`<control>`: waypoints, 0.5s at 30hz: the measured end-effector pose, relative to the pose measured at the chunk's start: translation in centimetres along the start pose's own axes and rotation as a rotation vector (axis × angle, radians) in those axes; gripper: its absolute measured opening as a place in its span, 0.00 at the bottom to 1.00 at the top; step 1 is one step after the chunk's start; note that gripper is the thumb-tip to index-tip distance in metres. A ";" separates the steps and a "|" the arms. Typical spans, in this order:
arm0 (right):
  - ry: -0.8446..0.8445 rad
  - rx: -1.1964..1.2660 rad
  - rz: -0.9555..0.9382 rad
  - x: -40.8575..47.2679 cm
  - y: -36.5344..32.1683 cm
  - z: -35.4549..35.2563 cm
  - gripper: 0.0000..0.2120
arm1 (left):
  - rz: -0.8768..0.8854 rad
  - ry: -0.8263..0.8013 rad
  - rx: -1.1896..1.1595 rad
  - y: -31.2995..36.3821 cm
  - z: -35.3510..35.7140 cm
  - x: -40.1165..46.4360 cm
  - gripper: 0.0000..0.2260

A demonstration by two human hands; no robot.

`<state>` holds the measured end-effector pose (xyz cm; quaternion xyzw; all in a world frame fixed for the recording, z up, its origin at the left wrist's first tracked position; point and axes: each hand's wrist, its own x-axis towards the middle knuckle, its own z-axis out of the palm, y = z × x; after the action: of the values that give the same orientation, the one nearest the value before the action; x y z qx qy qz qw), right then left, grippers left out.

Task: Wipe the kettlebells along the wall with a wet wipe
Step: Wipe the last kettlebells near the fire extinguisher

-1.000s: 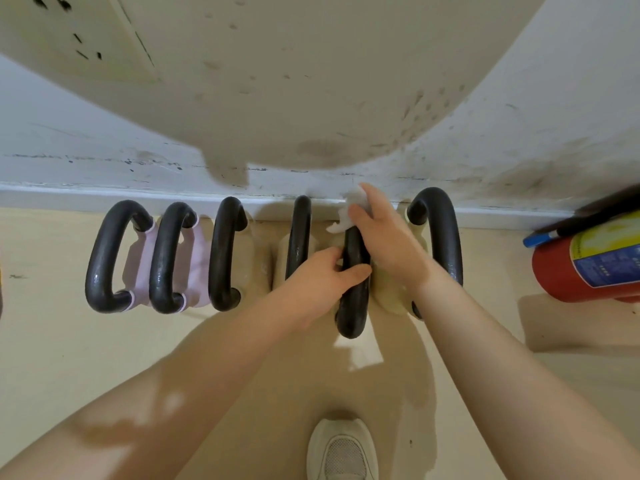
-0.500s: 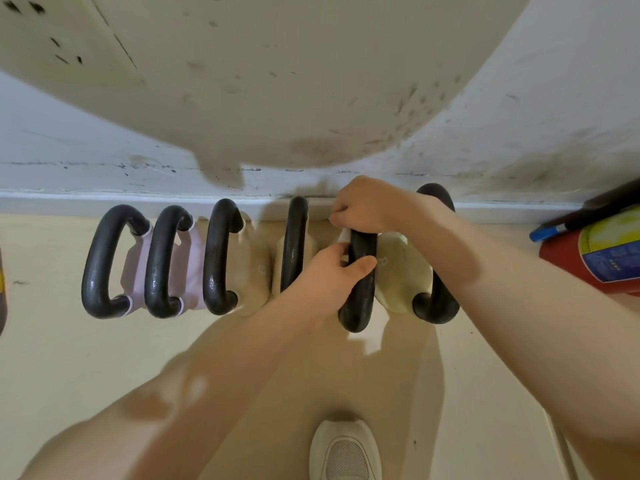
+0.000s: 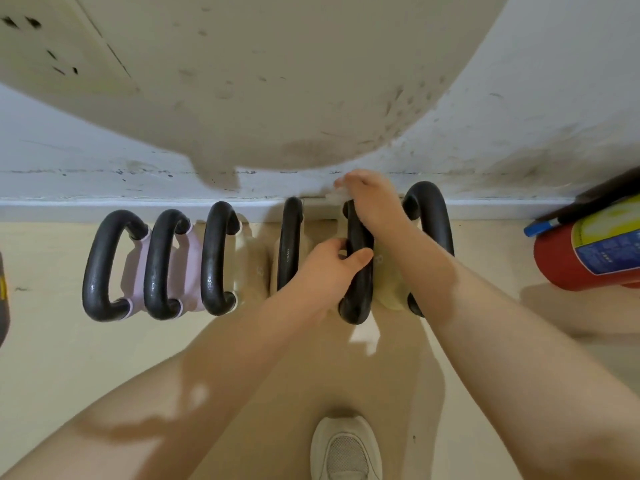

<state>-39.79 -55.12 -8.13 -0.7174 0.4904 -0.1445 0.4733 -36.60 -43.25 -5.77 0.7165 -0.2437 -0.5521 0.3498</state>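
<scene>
Several kettlebells with black handles stand in a row against the wall; two at the left have pink bodies (image 3: 194,268), the others cream bodies. My left hand (image 3: 332,271) grips the middle of the black handle of the fifth kettlebell (image 3: 358,303). My right hand (image 3: 375,202) is closed around the far end of that same handle, pressing a white wet wipe (image 3: 337,195) on it; only a scrap of the wipe shows by the fingers. The last kettlebell's handle (image 3: 431,209) stands just right of my right wrist.
A red fire extinguisher (image 3: 588,254) lies on the floor at the right by the wall. My white shoe (image 3: 346,448) is below the hands. A pale skirting board (image 3: 69,209) runs behind the row. A dark object shows at the left edge (image 3: 3,306).
My right hand has slid along the far end of the fifth handle with the wipe, from over the top back toward the wall side. My left hand has kept its grip.
</scene>
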 end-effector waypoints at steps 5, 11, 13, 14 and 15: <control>0.099 0.089 0.180 -2.3 0.1 0.1 0.15 | 0.022 0.014 0.023 -0.3 -0.2 -0.3 0.11; 0.097 0.411 0.616 -2.6 -0.1 0.1 0.20 | 0.078 -0.023 0.044 -0.4 -0.6 -0.2 0.12; 0.071 0.585 0.610 -3.7 -0.1 0.3 0.22 | 0.098 -0.038 0.023 -0.4 -0.6 -0.1 0.12; 0.017 0.636 0.566 -4.4 0.4 0.2 0.21 | 0.103 -0.054 0.004 -0.5 -0.7 -0.2 0.14; -0.062 0.645 0.511 -5.1 1.0 0.0 0.21 | 0.092 -0.072 -0.017 -0.7 -0.8 -0.4 0.15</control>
<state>-42.83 -50.89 -7.60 -0.3916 0.5678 -0.1471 0.7090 -35.98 -42.31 -5.98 0.6813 -0.2842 -0.5626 0.3720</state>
